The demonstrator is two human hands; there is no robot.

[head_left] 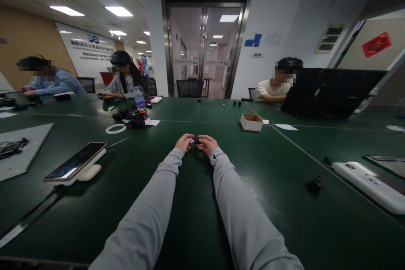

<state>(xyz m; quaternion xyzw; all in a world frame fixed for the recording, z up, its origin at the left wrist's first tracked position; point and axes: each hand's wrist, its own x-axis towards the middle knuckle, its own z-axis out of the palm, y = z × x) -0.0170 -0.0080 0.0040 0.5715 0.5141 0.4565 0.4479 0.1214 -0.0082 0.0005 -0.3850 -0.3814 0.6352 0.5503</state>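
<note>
Our left hand [184, 143] and right hand [208, 144] pinch 1 small dark piece [195, 141], apparently mid-handling; the next move calls for steadiness.

Dark piece [195, 141] between left fingers [188, 136] and right fingers [203, 138], over green table [272, 185]

Plain light grey on the sleeves [136, 228]; black with a silvery end on the small held piece [196, 140]; deep green across the table [202, 202], crossed by pale seams [303, 152]; tan inside the off-white box [251, 125]; solid black on the monitor [329, 93]; bright blue on the wall patch [253, 41].
</note>
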